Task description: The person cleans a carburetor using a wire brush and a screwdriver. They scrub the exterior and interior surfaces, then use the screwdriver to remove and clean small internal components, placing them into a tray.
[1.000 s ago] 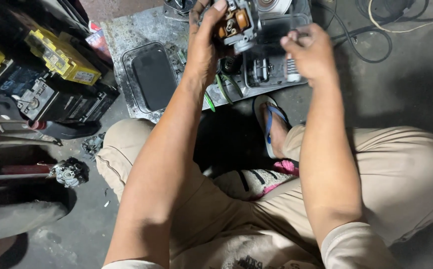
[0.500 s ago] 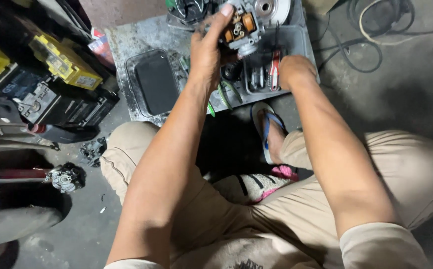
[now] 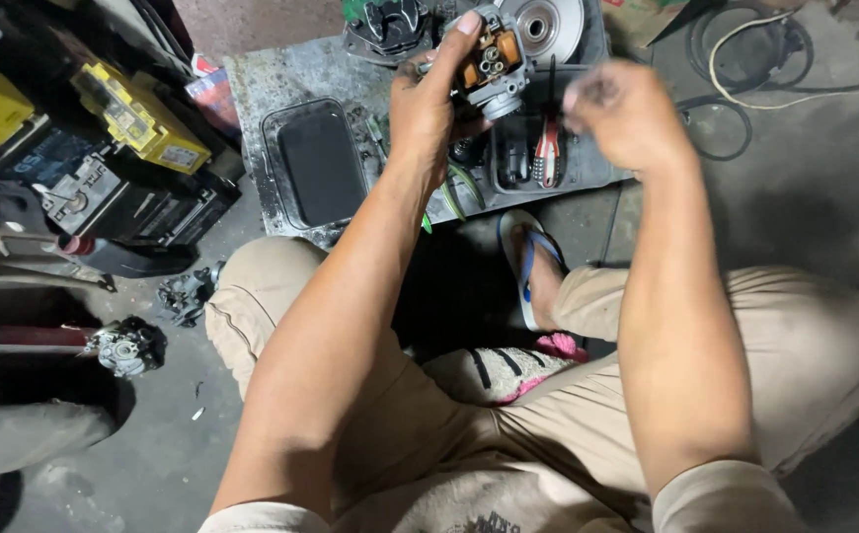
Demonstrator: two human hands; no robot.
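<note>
— Hands at work: left hand (image 3: 428,109) grips a small grey metal carburettor with orange parts (image 3: 490,61), held above the far grey metal tray (image 3: 281,74).

— Right hand (image 3: 625,114)?

— Blurred, fingers curled; contents indiscernible.

Dim, stained grey concrete floor (image 3: 824,188), black coiled cables (image 3: 736,59), yellow-topped batteries (image 3: 143,123) at the left.

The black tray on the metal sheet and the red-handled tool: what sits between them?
In the head view, the left hand and its wrist cross between the black tray and the red-handled tool.
</note>
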